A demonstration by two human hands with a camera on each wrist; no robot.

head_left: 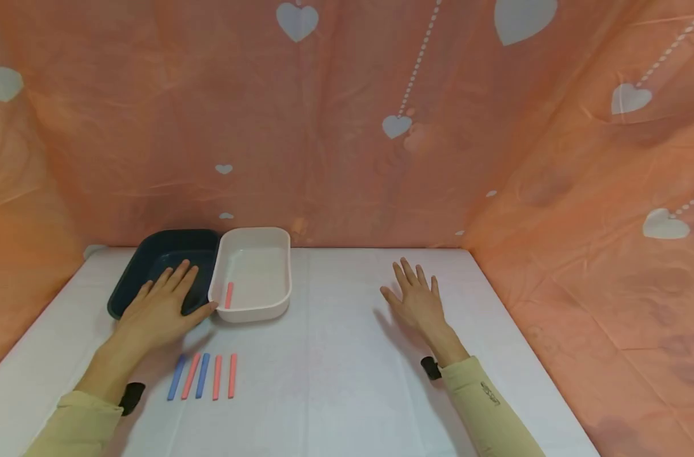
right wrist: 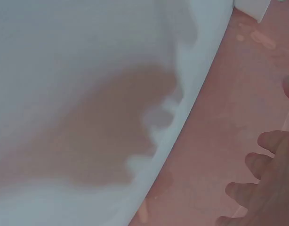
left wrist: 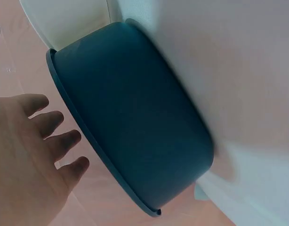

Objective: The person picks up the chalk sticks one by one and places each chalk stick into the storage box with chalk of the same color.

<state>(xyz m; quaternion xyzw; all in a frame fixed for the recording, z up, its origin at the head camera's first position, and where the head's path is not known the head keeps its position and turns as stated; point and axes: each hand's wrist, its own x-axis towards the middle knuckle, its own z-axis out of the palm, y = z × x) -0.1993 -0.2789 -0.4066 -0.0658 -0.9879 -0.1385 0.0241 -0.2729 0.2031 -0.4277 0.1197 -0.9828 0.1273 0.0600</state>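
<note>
My left hand (head_left: 162, 310) hovers with spread fingers over the near part of a dark teal tray (head_left: 131, 279), holding nothing. In the left wrist view, the fingers stand beside the rim of the same tray (left wrist: 130, 117). Against its right side stands a white tray (head_left: 261, 273) with one pink stick (head_left: 229, 295) inside. On the table in front lie several chalk-like sticks in a row, among them a blue stick (head_left: 202, 376) and a pink stick (head_left: 232, 376). My right hand (head_left: 420, 306) is held above the right part of the table, fingers spread, with its shadow below.
A white cloth covers the table (head_left: 347, 381). Orange sheeting (head_left: 347, 158) with white hearts rises behind the table and along both sides. Both trays stand close to the back sheeting. Each wrist wears a dark band, one being the right band (head_left: 430, 368).
</note>
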